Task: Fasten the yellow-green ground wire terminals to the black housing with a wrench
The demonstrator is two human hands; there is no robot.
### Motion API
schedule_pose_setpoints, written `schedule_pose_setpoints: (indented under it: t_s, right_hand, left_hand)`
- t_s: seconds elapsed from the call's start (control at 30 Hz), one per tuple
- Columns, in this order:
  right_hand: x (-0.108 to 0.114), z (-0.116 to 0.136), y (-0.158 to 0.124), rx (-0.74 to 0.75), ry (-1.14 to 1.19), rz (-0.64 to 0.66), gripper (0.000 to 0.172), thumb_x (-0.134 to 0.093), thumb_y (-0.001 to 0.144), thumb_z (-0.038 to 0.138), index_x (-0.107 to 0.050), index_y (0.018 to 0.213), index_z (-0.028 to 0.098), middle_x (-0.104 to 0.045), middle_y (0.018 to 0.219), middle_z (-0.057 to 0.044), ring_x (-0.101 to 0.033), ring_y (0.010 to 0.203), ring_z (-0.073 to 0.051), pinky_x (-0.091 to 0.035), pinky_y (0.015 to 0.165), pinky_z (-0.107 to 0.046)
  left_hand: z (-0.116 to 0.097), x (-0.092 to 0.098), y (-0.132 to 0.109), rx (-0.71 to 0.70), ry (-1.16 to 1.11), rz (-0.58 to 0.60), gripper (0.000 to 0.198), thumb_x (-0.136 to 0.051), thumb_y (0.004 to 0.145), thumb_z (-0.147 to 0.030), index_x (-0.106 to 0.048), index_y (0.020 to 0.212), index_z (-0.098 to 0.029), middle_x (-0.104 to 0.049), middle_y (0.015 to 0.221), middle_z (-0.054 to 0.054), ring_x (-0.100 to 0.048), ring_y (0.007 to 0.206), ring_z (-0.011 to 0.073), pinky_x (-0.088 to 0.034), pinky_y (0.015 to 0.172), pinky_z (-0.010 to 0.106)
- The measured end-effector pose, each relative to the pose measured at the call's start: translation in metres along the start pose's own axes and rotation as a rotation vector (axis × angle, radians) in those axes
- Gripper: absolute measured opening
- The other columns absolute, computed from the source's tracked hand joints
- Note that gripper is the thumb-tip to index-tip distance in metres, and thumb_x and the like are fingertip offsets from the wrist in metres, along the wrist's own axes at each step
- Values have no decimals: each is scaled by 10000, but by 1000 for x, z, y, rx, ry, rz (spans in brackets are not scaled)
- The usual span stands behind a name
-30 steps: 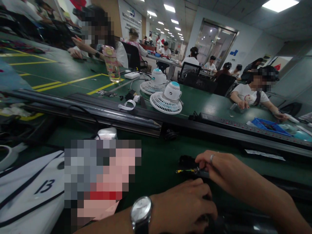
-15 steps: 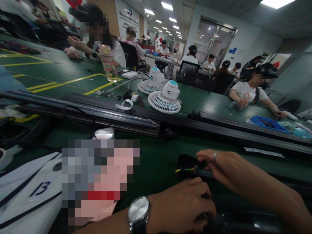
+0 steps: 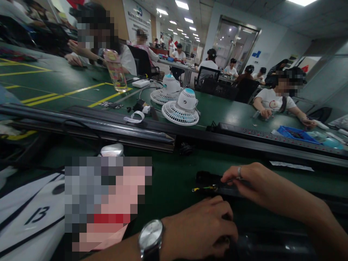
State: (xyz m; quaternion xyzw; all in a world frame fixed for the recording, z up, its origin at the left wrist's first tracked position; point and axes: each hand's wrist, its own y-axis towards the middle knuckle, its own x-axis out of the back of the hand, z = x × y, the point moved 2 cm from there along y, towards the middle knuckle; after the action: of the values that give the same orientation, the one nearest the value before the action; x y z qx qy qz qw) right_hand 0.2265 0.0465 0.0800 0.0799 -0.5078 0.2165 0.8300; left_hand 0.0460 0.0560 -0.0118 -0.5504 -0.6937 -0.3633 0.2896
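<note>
Since the earlier frame, the right hand [image 3: 252, 177] slides a little farther to the right of the yellow-and-green wire [image 3: 202, 189], while the left hand [image 3: 201, 226] stays nearly where it is. The wire lies on the green table [image 3: 174, 174], and every place here is reckoned from it. Just beyond the wire sits a dark piece [image 3: 205, 177], its details too dim to make out. To the right of the wire, the right thumb and fingertips pinch a slim item [image 3: 230, 180], too small to name; one finger wears a silver ring [image 3: 239, 172]. On the near side of the wire, the left hand is palm down with its fingers bent; whether they grip anything I cannot tell. Its wrist carries a silver watch [image 3: 151, 237], nearer and to the left of the wire. A glossy dark object [image 3: 274, 243] lies nearer and to the right of the wire, close to the left fingertips. A pale strip [image 3: 292, 166] lies beyond and right of the wire, and farther beyond it stand two white fans [image 3: 181, 108]
</note>
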Motion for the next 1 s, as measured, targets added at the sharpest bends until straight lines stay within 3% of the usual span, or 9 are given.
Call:
schedule_pose_setpoints:
  t_s: [0.37,0.7,0.87,1.0]
  right_hand:
    - [5,-8,3,1,28,-29,340,-515,843,26,-727,1025,218,-758,936,-8,-698,841,-174,-515,793,-279]
    - [3,-23,4,-53,90,-112,234,-541,912,115,-714,1043,202,-764,948,-20,-730,836,-161,-556,726,-251]
    - [2,-22,4,-127,218,-156,217,-528,922,131,-703,1041,180,-777,894,-34,-760,824,-170,-589,716,-253]
    - [0,-17,5,-110,191,-201,226,-530,906,123,-723,1007,183,-776,834,-31,-754,754,-169,-587,693,-254]
  left_hand:
    - [0,0,1,7,-6,5,143,-688,881,-233,-689,1022,-212,-597,1184,67,-549,1077,221,-464,929,331]
    - [-1,0,0,7,-5,-7,145,-695,878,-227,-695,1022,-209,-608,1165,67,-552,1067,217,-466,908,322]
    - [-1,1,1,9,-2,12,164,-700,878,-227,-694,1041,-214,-598,1184,69,-547,1076,217,-471,910,317]
    - [-1,2,1,4,3,16,149,-687,890,-237,-693,1035,-206,-599,1179,76,-552,1066,223,-473,905,333]
